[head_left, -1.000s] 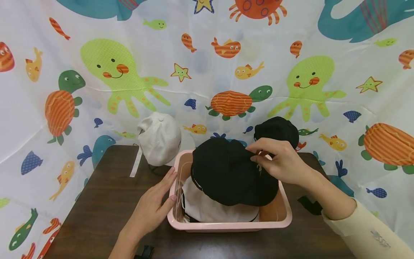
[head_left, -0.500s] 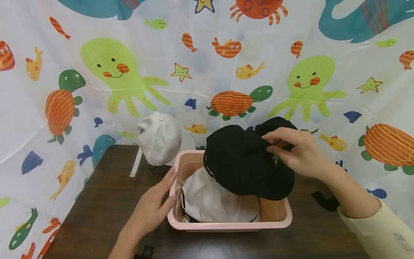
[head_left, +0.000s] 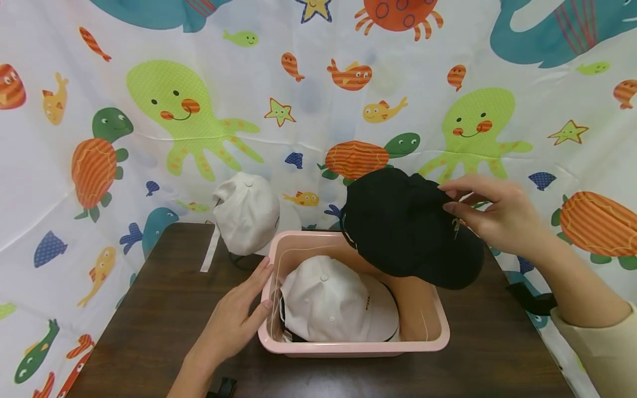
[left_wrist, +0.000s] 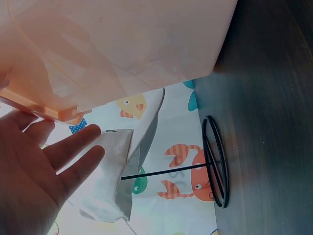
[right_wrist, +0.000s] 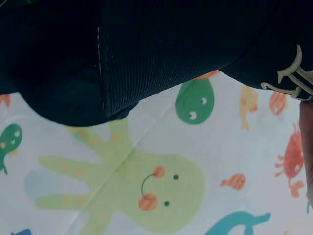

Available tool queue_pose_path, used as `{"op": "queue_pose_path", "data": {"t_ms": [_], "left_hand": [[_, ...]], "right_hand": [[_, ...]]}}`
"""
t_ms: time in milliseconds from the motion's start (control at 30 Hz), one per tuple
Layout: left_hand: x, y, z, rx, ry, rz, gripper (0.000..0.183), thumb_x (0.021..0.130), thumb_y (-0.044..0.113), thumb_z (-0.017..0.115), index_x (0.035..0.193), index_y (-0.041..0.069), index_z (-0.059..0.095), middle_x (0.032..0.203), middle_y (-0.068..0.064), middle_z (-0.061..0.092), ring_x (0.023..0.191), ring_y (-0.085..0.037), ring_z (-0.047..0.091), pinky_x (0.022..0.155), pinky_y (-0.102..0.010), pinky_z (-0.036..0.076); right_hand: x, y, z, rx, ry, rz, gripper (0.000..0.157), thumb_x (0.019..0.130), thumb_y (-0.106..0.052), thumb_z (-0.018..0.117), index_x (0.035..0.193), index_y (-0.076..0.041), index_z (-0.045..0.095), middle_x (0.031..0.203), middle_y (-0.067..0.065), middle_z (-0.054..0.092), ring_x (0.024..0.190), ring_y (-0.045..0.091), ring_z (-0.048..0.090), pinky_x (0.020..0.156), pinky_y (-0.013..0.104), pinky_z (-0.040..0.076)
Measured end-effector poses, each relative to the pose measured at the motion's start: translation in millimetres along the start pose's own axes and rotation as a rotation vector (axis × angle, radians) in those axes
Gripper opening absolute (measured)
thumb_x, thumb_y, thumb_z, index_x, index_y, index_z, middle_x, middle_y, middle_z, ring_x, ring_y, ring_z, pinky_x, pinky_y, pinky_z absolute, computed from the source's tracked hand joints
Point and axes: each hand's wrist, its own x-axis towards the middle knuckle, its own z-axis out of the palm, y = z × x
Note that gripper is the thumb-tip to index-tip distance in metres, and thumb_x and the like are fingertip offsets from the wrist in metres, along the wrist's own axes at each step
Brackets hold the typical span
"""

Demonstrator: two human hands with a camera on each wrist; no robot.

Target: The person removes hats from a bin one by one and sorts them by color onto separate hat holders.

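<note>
My right hand [head_left: 497, 213] pinches a black baseball cap [head_left: 398, 226] at the crown near its small light emblem. The cap hangs above the back right of a pink plastic basin [head_left: 353, 347], its brim to the right. In the right wrist view the black cap [right_wrist: 161, 44] fills the top, with part of the emblem showing. Inside the basin lies a white baseball cap [head_left: 323, 301], crown up, brim to the right. My left hand [head_left: 231, 312] rests against the basin's left rim, fingers extended. The left wrist view shows these fingers [left_wrist: 73, 147] beside the basin's wall [left_wrist: 122, 44].
Behind the basin on the left, another white cap [head_left: 246, 213] sits on a black wire stand [left_wrist: 215, 161]. The dark wooden table [head_left: 174, 287] ends at a hanging cloth [head_left: 308, 72] printed with sea animals. A black strap [head_left: 532, 298] hangs at my right wrist.
My right hand has lifted the black cap up and to the right, out of the basin, uncovering the white cap there. It now hides the black cap behind. The left hand has stayed.
</note>
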Motion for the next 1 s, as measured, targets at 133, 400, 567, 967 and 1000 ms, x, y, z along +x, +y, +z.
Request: {"op": "queue_pose_path", "data": {"t_ms": [133,400,567,967,1000], "left_hand": [[0.1,-0.5,0.6,0.003,0.000,0.001,0.064,0.101,0.020,0.064,0.161,0.012,0.043,0.168,-0.001,0.036,0.144,-0.026,0.050,0.107,-0.052,0.046],[-0.3,-1.2,1.9,0.004,0.019,0.015,0.063,0.100,0.018,0.063,0.160,0.011,0.045,0.167,-0.002,0.038,0.142,-0.027,0.052,0.104,-0.053,0.048],[-0.9,-0.6,1.8,0.003,0.020,0.011,0.063,0.101,0.018,0.063,0.160,0.012,0.045,0.167,-0.001,0.038,0.143,-0.025,0.051,0.103,-0.054,0.048],[-0.1,-0.3,0.3,-0.001,-0.007,-0.009,0.063,0.101,0.020,0.063,0.161,0.013,0.043,0.168,-0.001,0.036,0.145,-0.025,0.049,0.107,-0.052,0.046],[-0.2,-0.4,0.3,-0.001,-0.006,-0.009,0.063,0.101,0.020,0.063,0.161,0.013,0.043,0.168,-0.001,0.036,0.145,-0.025,0.049,0.107,-0.052,0.046]], "right_hand": [[0,4,-6.4,-0.042,0.017,0.022,0.052,0.061,0.034,0.078,0.105,0.006,0.077,0.093,0.006,0.075,0.088,-0.008,0.065,0.077,0.007,0.052],[-1,17,-20.4,-0.128,0.051,0.067,0.042,0.067,0.030,0.078,0.103,0.007,0.077,0.096,-0.005,0.075,0.090,-0.014,0.062,0.079,0.004,0.049],[-2,26,-27.3,-0.199,0.064,0.128,0.040,0.070,0.027,0.079,0.103,0.006,0.077,0.099,-0.018,0.069,0.091,-0.018,0.058,0.079,0.002,0.047],[-8,55,-34.1,-0.297,0.086,0.272,0.033,0.081,0.019,0.077,0.109,0.003,0.077,0.091,0.016,0.072,0.088,-0.019,0.051,0.080,-0.001,0.040],[-9,58,-33.9,-0.301,0.085,0.285,0.032,0.082,0.018,0.076,0.110,0.003,0.077,0.091,0.020,0.071,0.088,-0.020,0.050,0.080,-0.002,0.039]]}}
